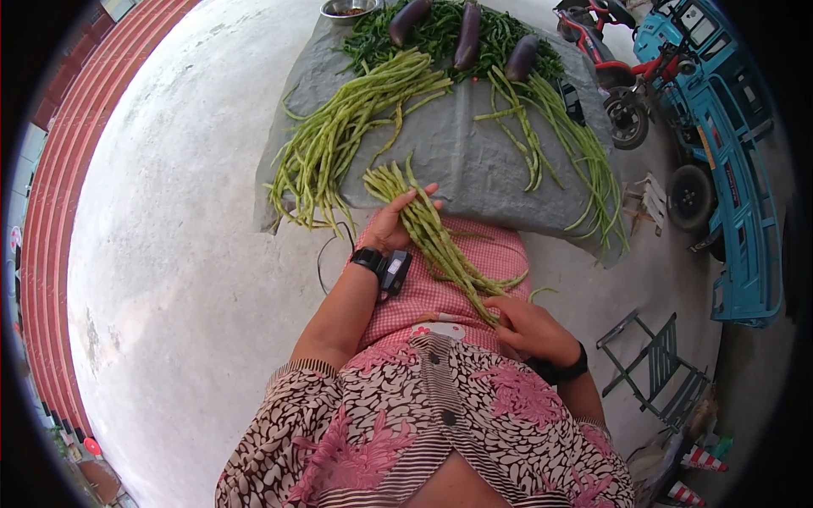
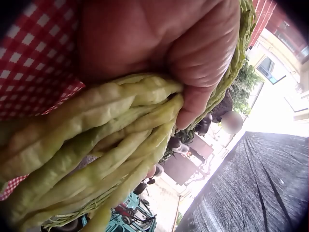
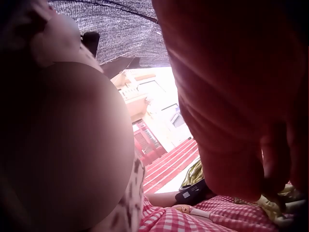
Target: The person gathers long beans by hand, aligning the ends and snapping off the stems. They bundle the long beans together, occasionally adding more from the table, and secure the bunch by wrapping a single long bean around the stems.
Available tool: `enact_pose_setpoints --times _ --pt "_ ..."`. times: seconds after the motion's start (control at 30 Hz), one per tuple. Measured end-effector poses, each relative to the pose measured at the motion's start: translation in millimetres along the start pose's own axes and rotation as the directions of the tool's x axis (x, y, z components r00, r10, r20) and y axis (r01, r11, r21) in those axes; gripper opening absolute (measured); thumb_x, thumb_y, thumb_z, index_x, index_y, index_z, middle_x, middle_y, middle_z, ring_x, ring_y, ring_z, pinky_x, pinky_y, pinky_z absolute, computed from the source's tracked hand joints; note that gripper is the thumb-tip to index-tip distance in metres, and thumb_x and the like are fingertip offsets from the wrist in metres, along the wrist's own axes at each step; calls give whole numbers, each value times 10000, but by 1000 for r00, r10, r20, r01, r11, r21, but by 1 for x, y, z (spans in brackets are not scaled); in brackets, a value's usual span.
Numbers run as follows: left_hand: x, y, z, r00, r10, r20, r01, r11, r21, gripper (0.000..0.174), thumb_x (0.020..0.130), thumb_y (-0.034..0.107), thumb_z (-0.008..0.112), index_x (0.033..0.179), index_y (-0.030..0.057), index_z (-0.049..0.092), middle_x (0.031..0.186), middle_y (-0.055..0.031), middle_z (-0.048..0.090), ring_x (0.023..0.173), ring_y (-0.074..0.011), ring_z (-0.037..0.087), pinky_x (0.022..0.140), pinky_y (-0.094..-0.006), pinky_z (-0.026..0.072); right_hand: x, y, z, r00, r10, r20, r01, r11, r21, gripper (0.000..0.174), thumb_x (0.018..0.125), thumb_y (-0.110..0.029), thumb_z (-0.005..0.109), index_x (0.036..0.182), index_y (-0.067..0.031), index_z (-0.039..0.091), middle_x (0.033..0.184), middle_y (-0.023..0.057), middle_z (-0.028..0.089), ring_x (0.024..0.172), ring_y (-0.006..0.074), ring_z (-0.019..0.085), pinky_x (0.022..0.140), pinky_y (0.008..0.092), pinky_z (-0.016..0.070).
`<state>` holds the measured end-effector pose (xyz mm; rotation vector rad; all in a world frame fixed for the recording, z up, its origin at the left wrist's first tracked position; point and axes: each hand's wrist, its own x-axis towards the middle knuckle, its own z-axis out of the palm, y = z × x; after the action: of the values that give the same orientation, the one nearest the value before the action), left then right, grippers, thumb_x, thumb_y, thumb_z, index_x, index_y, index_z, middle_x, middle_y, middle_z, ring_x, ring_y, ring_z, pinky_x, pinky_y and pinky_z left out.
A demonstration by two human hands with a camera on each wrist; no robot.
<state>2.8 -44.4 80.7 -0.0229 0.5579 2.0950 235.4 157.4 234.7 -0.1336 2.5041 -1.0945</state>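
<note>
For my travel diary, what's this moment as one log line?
left hand: fingers round bean bundle | right hand: fingers holding its near end | eggplants: on greens

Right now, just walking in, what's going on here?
A person holds a bunch of long green beans over their lap. The left hand grips it toward the far end; the right hand holds the near end in its fingers. On the gray sheet ahead lie more beans, with three eggplants among leafy greens.
</note>
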Motion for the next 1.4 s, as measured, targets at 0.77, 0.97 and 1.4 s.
enact_pose_setpoints --times 0.77,0.97,1.4 --pt "5 -6 -6 989 108 -97 -113 993 -45 228 912 194 641 1104 168 521 948 -5 594 932 -229 618 783 -420 538 62 87 -46 945 110 -308 -64 986 155 339 858 -177 622 1157 -22 580 1052 137 600 910 248 606 799 342 493" --pt "3 -7 -6 984 137 -111 -139 990 -7 292 917 205 632 1182 168 513 921 -20 600 906 -231 622 782 -407 539 145 155 -61 741 125 -660 -268 956 -120 442 838 -172 627 1256 -66 532 1393 185 404 1188 385 504 977 450 436" --pt "2 -6 -5 992 84 -94 -87 996 -26 268 913 207 629 1159 169 528 973 -38 623 932 -237 635 810 -418 546 173 163 -50 638 375 -673 -463 885 54 272 805 -168 645 1046 -48 606 998 129 625 890 288 633 783 424 510"
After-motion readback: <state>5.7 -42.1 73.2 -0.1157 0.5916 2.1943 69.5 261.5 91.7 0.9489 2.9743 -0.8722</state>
